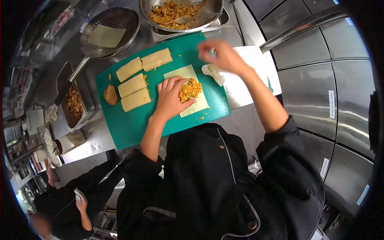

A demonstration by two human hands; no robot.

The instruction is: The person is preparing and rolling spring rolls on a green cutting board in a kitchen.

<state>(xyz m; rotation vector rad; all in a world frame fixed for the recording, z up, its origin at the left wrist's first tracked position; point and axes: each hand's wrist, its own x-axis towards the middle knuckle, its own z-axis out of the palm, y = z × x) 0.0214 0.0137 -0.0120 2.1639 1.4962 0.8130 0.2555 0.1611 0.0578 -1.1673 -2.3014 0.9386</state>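
Note:
My left hand [171, 97] rests palm down on a flat pasta sheet [191, 110], its thumb and fingers spread around the left side of a mound of chopped orange-brown filling [190, 90]. My right hand [220, 55], blurred, is raised over the board's far right part with bent fingers; whether it holds anything is unclear. Just below it lies a crumpled whitish piece [214, 74], perhaps film or paper. Several filled pasta rolls [135, 85] sit left of my left hand on the green cutting board [129, 129]. A brown lump [110, 94] lies at the board's left edge.
Beyond the board, a perforated metal bowl [181, 29] holds filling and a spoon [183, 20]. A strainer [105, 52] holds another sheet [108, 36]. At left stands a metal tray [87, 120] of brown pieces. Steel cabinet doors [303, 81] line the right. Another person [70, 198] is at lower left.

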